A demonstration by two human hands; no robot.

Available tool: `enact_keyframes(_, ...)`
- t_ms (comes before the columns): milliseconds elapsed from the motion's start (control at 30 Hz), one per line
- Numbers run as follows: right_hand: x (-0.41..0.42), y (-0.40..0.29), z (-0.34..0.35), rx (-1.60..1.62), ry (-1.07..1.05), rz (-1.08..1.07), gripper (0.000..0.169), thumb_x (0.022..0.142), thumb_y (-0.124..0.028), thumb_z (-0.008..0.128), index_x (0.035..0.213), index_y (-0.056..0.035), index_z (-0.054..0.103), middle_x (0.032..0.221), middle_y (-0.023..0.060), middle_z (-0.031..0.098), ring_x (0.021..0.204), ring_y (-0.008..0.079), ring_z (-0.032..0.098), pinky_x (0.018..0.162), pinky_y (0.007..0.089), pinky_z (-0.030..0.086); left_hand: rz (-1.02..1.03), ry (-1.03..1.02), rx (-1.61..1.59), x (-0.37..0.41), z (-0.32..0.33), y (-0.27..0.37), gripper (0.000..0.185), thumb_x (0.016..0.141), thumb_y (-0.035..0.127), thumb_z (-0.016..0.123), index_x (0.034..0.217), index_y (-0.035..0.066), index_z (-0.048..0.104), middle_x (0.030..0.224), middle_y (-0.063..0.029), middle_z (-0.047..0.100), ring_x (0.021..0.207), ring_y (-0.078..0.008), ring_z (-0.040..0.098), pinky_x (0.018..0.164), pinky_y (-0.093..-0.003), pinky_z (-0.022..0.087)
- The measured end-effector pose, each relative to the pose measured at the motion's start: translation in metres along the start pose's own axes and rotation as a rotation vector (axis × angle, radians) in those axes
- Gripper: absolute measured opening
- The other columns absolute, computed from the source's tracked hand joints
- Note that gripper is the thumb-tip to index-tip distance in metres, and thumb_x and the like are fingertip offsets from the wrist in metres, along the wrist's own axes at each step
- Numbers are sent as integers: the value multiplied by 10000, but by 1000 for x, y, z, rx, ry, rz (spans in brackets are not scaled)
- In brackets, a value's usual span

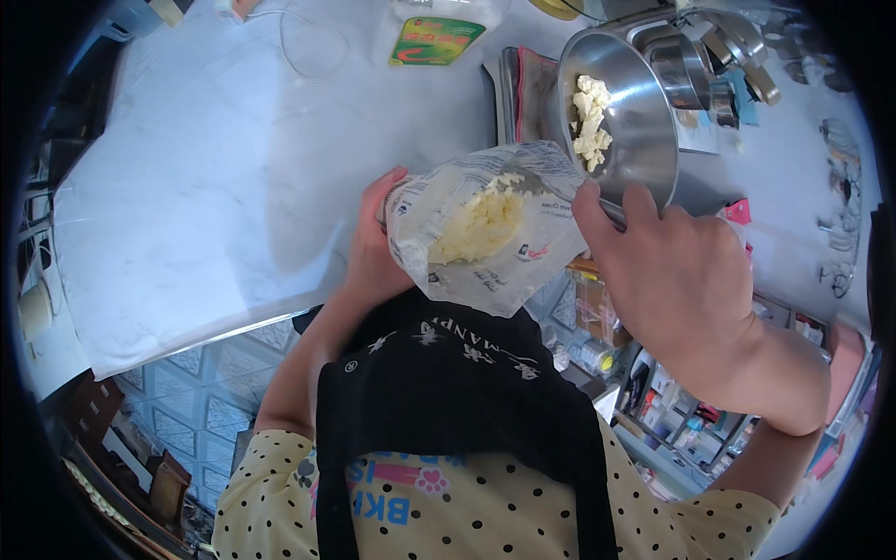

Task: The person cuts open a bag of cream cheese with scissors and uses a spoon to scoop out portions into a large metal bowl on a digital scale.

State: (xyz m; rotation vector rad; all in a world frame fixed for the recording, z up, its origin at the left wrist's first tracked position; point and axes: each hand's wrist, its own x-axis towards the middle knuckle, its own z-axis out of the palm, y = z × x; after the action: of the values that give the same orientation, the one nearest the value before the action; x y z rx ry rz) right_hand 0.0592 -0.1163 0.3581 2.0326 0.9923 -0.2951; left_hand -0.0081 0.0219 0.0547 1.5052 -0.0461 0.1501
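Observation:
My left hand (pixel 374 245) grips the side of an opened, printed plastic-film wrapper (pixel 542 234). Inside the wrapper is a pale yellow, soft block that looks like cream cheese (pixel 483 224), its surface broken and crumbly. My right hand (pixel 675 287) holds a metal utensil (pixel 610 210) that reaches towards the wrapper's mouth; its working end is mostly hidden by the film, so I cannot tell its kind. Just beyond my right fingers, a stainless steel mixing bowl (pixel 647 133) leans tilted towards me. Lumps of the same pale cheese (pixel 592 126) lie in it.
A clear plastic jug (pixel 448 38) with a green label stands at the back of the white marbled tabletop (pixel 196 175). Beside the bowl is a folded dark sheet (pixel 535 98) with a red edge. A thin white cable (pixel 346 45) loops at the back. Shelves (pixel 700 413) with small goods are lower right.

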Motion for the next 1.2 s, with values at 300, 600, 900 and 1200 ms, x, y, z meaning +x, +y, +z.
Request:
enact_keyframes(300,11,-2,3,22,-4,-203,347,760,-156,632,1101,-89,631,631,28,548,468,123,568,370,257,396,66,197,42,-9,23,-24,828,732,224,814,1361,3,323,1249,-211,529,1115,-313,566,979,-438,402)
enact_keyframes(600,13,-17,14,141,-23,-235,383,751,-113,632,1115,-1,600,652,69,565,500,151,582,392,271,446,320,423,280,10,25,-5,497,885,222,658,1269,-72,544,1015,-108,676,908,-186,656,792,-312,544)
enact_keyframes(900,25,-25,17,321,-78,-274,317,776,-111,625,1063,19,585,652,35,619,572,169,641,445,305,500,123,162,66,-2,15,3,884,709,285,848,1360,-72,367,1240,-175,586,1164,-298,558,1127,-517,186)
enact_keyframes(1200,39,-30,21,422,-232,-355,338,791,-121,666,1098,-34,553,652,46,630,586,193,661,476,315,508,-67,163,-324,-16,24,-26,656,1020,470,347,1415,-54,321,1412,-178,438,1311,-269,420,1124,-409,271)
